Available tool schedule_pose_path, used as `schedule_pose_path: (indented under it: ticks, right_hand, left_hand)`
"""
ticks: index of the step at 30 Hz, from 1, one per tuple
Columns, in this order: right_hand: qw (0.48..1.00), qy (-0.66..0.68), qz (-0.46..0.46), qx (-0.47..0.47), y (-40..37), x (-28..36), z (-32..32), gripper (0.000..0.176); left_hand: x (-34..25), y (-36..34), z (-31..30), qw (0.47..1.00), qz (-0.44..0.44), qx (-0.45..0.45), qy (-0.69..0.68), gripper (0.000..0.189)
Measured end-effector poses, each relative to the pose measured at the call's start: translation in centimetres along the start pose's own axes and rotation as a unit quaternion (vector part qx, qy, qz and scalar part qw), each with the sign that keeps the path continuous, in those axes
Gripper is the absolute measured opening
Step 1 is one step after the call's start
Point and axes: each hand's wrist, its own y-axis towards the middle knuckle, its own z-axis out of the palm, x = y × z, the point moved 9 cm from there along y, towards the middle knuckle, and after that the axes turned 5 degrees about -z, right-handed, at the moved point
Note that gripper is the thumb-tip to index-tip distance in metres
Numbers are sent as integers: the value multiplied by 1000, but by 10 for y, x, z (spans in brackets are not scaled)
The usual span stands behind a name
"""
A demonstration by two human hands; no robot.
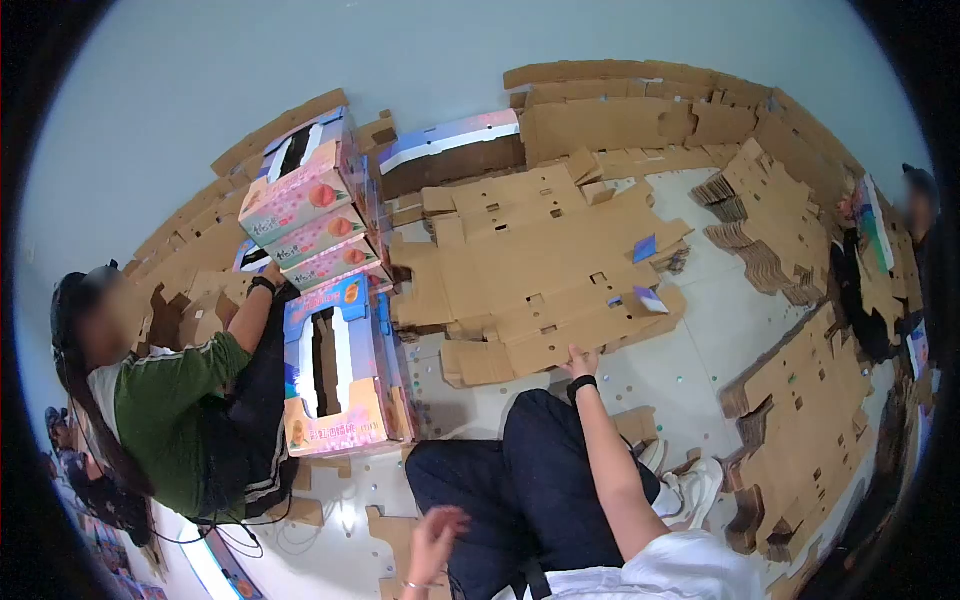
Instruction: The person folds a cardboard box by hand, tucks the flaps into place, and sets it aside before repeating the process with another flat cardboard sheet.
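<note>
At 6 o'clock the left hand [437, 540] is motion-blurred. Whether the right hand [577, 360] grips the cardboard sheet [530, 270] is too small to tell. At 3 o'clock the lens rim crops a person [915, 240].

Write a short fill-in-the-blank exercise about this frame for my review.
The right hand touches flat sheets made of ____.
The left hand holds ____.
The co-worker beside the printed boxes wears a top coloured ____.
Missing: cardboard; nothing; green.
</note>
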Motion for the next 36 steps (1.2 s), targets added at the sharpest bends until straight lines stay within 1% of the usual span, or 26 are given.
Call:
schedule_pose_path:
  ticks: [1, 3, 7, 9, 10, 11, 12, 13, 14, 16, 17, 19, 20, 21, 22, 23, 24, 26, 28, 29, 30, 31, 32, 34, 35, 36]
  right_hand:
    - [1000, 0, 0, -1, -8, 10, 4, 42]
    - [997, 7, 1, 83, -22, 19, 21, 37]
    - [991, -20, 59, 117, -26, -3, 35, 34]
    - [961, -96, 203, 159, -32, -27, 44, 36]
    - [962, -144, 179, 150, -32, -21, 43, 38]
    - [962, -145, 179, 148, -36, -17, 43, 38]
    - [958, -188, 159, 144, -35, -13, 42, 38]
    - [953, -231, 138, 141, -34, -8, 41, 39]
    - [953, -230, 137, 140, -31, -3, 39, 39]
    - [877, -369, 166, 259, -37, 1, 37, 41]
    - [877, -369, 169, 257, -32, 9, 33, 41]
    - [832, -407, 152, 345, -20, 28, 43, 39]
    - [872, -349, 91, 331, -3, 47, 47, 30]
    - [902, -318, 13, 291, 18, 67, 51, 29]
    - [927, -299, -95, 206, 34, 98, 56, 30]
    - [793, -521, -270, 166, 46, 130, 70, 27]
    - [725, -607, -289, 148, 33, 168, 85, 26]
    - [620, -684, -357, 141, 58, 173, 91, 31]
    - [493, -816, -259, 153, 81, 183, 84, 39]
    - [508, -810, -276, 95, 101, 185, 71, 41]
    - [520, -801, -294, 36, 120, 188, 58, 44]
    - [423, -852, -309, 8, 128, 188, 59, 47]
    - [319, -892, -320, -19, 137, 191, 57, 50]
    - [213, -929, -303, 23, 147, 202, 65, 56]
    - [219, -932, -288, 22, 155, 205, 59, 56]
    - [214, -920, -330, 11, 161, 209, 59, 56]
  left_hand:
    - [2, -5, 7, 1000, -1, 1, 1, 24]
    - [5, -21, 33, 985, -24, 73, 153, 25]
    - [-5, -2, 57, 972, -29, 100, 212, 27]
    - [-18, 13, 65, 974, 16, 93, 206, 19]
    - [-22, 17, 69, 973, 15, 96, 207, 19]
    - [-31, 21, 72, 967, 37, 88, 235, 19]
    - [-37, 23, 74, 960, 61, 79, 262, 19]
    - [-36, 23, 76, 959, 62, 80, 263, 19]
    - [-32, 23, 77, 962, 52, 73, 260, 19]
    - [-21, 21, 79, 963, 39, 70, 256, 18]
    - [-16, 19, 79, 963, 35, 68, 260, 19]
    - [-5, 17, 79, 961, 28, 67, 266, 19]
    - [4, 18, 80, 964, 15, 71, 256, 19]
    - [11, 19, 74, 965, -1, 65, 253, 20]
    - [19, 20, 74, 969, -5, 74, 235, 21]
    - [23, 22, 77, 972, -21, 77, 221, 21]
    - [23, 25, 81, 969, -29, 79, 233, 22]
    - [28, 30, 93, 962, -43, 94, 254, 22]
    - [26, 35, 94, 970, -26, 61, 232, 19]
    - [29, 35, 95, 966, -32, 66, 247, 19]
    - [29, 36, 88, 977, -35, 29, 207, 19]
    - [33, 33, 79, 985, -38, -9, 167, 20]
    - [38, 31, 73, 982, -31, -37, 182, 17]
    - [59, 24, 68, 979, -63, -36, 188, 17]
    - [70, 24, 66, 979, -79, -24, 186, 17]
    - [69, 24, 72, 980, -81, -7, 183, 17]
